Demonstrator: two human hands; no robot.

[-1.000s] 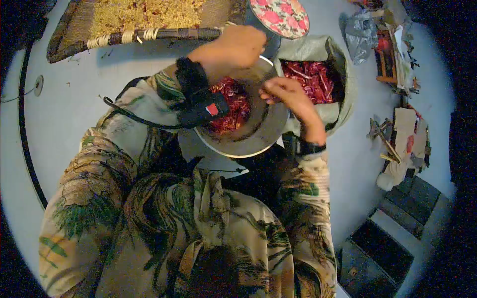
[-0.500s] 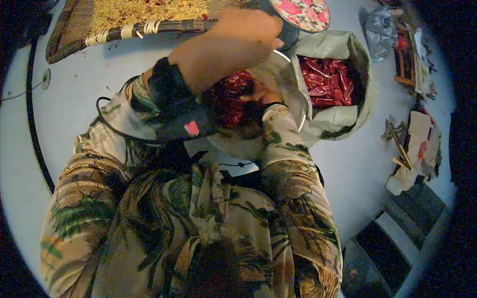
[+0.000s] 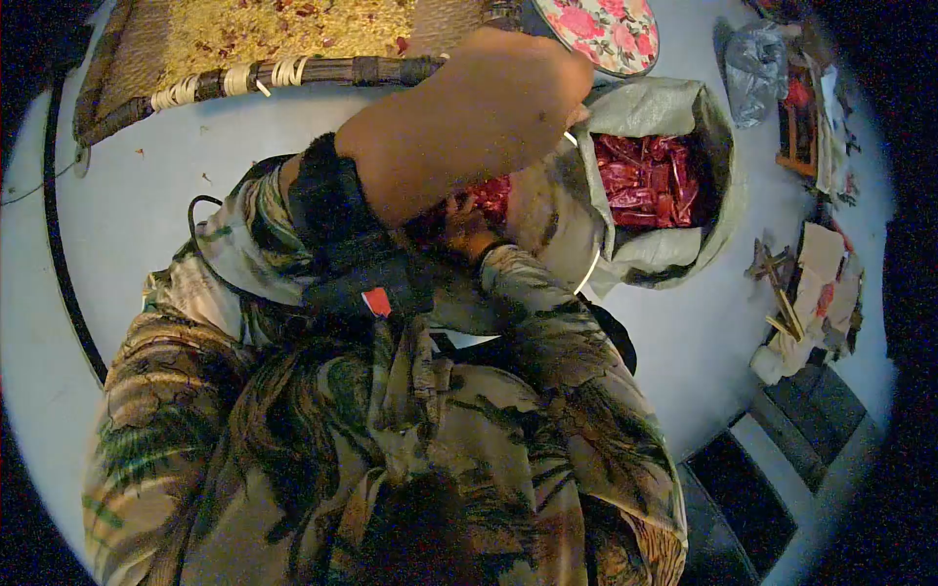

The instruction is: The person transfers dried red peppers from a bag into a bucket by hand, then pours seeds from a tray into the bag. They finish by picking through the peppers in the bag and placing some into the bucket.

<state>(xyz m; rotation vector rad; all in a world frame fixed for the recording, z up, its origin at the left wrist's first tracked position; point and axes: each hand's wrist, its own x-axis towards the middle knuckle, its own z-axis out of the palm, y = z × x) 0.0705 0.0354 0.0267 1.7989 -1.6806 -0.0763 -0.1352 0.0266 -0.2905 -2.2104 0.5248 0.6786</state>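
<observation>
My left hand (image 3: 518, 103) is raised over the far side of the basin, back towards me. Its fingers curl underneath, and anything in them is hidden. Below that forearm, my right hand (image 3: 469, 232) is down among dried red chillies (image 3: 496, 200), with its fingers bent around some of them. The chillies lie in a wide basin (image 3: 589, 272) with a white rim, largely covered by my arms. Beside it on the right stands a pale woven sack (image 3: 645, 105), its top rolled open, holding more dried red chillies (image 3: 650, 181).
A woven tray (image 3: 112, 103) at the far left carries yellow seeds (image 3: 283, 39) with red bits. A round floral lid (image 3: 606, 34) sits behind the sack. On the right lie a clear plastic bag (image 3: 757, 73), wood pieces (image 3: 777, 283), cardboard (image 3: 823, 259) and dark panels (image 3: 738, 493).
My left hand has moved slightly right and down, towards the sack. My right hand has shifted left within the basin, further beneath the left forearm. The view has tilted a little.
</observation>
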